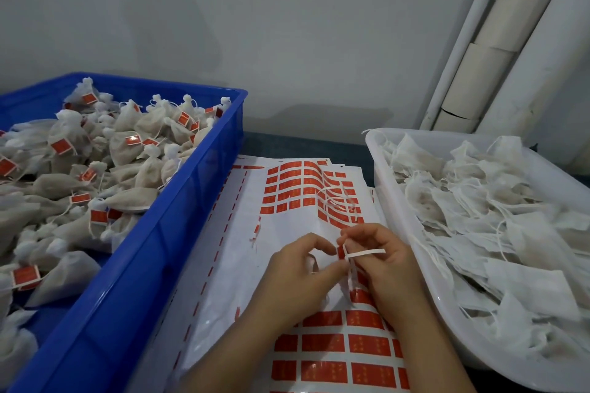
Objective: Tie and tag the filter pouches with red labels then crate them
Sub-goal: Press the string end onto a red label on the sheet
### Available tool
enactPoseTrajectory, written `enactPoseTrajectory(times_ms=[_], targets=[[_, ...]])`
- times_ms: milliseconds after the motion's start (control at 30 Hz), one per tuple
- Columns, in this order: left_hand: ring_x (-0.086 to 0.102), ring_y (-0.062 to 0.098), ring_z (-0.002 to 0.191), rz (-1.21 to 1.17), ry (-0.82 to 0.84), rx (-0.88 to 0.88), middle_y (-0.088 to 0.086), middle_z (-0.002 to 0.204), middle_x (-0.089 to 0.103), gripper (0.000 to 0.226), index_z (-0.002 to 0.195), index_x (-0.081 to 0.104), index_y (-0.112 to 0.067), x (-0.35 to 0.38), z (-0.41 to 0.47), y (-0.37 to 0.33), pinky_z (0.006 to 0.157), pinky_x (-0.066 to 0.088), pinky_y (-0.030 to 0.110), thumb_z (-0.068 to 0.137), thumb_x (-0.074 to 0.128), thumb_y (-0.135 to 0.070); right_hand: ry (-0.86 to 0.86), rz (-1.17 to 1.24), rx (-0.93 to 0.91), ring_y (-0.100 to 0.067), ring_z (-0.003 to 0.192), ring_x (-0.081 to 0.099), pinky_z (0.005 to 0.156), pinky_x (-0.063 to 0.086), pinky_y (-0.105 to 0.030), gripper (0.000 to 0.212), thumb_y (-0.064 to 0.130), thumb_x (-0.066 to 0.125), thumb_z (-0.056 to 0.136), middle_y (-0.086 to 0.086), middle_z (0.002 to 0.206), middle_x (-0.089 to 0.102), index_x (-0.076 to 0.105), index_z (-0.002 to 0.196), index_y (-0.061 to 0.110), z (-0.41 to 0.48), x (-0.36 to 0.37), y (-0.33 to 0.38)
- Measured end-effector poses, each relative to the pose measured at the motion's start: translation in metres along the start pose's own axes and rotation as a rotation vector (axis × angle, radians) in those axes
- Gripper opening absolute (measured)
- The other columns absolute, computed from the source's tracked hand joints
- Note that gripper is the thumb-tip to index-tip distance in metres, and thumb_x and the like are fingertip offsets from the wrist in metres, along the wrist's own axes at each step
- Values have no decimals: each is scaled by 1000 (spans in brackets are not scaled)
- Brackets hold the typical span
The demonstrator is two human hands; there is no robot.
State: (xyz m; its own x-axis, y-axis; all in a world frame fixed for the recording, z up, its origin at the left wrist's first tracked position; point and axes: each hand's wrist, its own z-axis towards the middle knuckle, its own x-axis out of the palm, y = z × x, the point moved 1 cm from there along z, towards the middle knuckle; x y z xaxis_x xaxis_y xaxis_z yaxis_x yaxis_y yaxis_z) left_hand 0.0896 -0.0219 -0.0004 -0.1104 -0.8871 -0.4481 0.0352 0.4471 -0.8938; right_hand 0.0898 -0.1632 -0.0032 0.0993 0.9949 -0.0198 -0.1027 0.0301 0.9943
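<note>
My left hand (297, 268) and my right hand (380, 262) meet over the label sheets (287, 233) in the middle. Between their fingertips they pinch a small red label (340, 253) and a white drawstring (365, 253) that sticks out to the right. The pouch the string belongs to is hidden under my hands. A blue crate (178, 226) on the left holds several tied pouches with red tags (95, 169). A white tub (412, 226) on the right holds several flat untied pouches (479, 217).
The sheets of red stickers (332, 344) cover the table between the two containers, partly peeled. A grey wall stands behind, with white pipes (472, 57) at the back right.
</note>
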Motion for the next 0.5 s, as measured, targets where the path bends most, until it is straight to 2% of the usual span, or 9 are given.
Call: enactPoseTrajectory(times_ms=[100,200,300,433,500], targets=[[55,-1,70,19,-22,1,-29,81,49,14,88,54,-45,6,4,1,45,34,1,79,64,-51,-4,-25,-4,-3,83,68,58,51,-13,11,8,62,85,14,87,71,65,91,17,-1,0,-2],[55,1,77,-42,7,-5,-27,85,54,3,83,59,-41,4,4,2,54,36,5,86,60,-41,3,-40,2,-7,82,69,62,54,-17,11,10,61,85,11,86,72,65,91,18,0,0,-3],[55,3,82,-142,30,-12,-27,87,55,18,78,61,-40,0,5,7,51,39,4,91,55,-28,0,-47,-2,-5,82,68,60,52,-14,12,8,61,86,13,85,72,65,92,18,1,-2,-4],[54,1,78,-84,-32,-13,-29,80,55,15,69,60,-41,2,5,3,56,35,6,81,67,-37,3,-90,-9,-3,84,67,60,53,-14,13,9,63,85,15,87,71,66,90,21,1,-1,-5],[55,1,77,-79,-49,-13,-28,78,57,15,67,61,-40,4,5,3,53,34,4,80,68,-39,-1,-90,-17,-3,83,67,59,52,-13,13,10,63,85,15,86,71,66,89,22,0,-1,-5]])
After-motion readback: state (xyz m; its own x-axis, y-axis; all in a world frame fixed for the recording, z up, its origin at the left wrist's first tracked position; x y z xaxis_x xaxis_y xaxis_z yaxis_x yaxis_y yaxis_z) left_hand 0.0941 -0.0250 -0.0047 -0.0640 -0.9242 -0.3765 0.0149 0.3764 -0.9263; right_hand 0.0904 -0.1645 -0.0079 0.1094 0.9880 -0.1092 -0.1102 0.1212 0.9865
